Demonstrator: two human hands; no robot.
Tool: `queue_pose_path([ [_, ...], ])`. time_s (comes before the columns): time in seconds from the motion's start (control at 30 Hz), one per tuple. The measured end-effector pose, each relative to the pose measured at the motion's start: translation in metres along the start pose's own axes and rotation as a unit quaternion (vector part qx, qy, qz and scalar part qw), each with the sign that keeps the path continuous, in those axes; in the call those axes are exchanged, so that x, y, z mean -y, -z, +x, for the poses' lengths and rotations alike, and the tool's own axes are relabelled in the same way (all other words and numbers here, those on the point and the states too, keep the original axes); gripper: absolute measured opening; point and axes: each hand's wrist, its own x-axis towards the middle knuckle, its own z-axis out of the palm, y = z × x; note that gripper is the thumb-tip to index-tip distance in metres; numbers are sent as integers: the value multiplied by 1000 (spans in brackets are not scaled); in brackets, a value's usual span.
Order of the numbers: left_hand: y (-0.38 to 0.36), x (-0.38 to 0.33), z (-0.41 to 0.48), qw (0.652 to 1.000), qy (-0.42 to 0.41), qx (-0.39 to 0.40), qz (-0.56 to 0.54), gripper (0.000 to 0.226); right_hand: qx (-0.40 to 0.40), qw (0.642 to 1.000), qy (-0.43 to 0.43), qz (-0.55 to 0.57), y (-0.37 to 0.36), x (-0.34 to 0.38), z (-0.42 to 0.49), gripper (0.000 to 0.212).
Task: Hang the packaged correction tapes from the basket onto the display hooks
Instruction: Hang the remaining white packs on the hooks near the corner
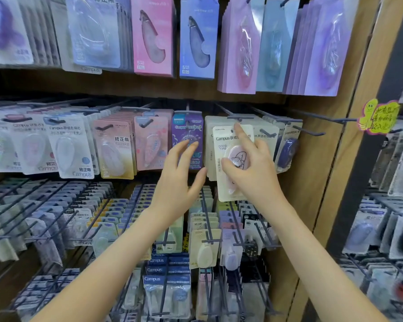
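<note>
Backdrop: wooden display wall, carded packs crowded in hanging rows.
Left hand: fingers spread, released, empty, beside purple pack.
Correction tape pack: against cream row, hole seemingly not yet on hook.
Right hand: thumb and fingers grasping pack, forefinger by hole.
Risk: hook tip missed, pack slipping; neighbours knocked loose.
Materials: stiff matte card, glossy domed blister, thin metal wire.

A cream pack is gripped by the right hand at a full hook, index finger raised to its top, while the left hand is held spread before a purple pack.
</note>
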Motion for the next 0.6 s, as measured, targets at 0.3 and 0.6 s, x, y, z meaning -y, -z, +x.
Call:
queue_pose_path([
  [0.3, 8, -14, -2, 999, -29, 16, -8, 54, 15, 1000, -24, -6, -1, 8, 1, 70],
  [0.6, 9, -12, -2, 999, -25, 25, 30, 55, 11, 992, -49, -117, -30, -19, 32, 76],
])
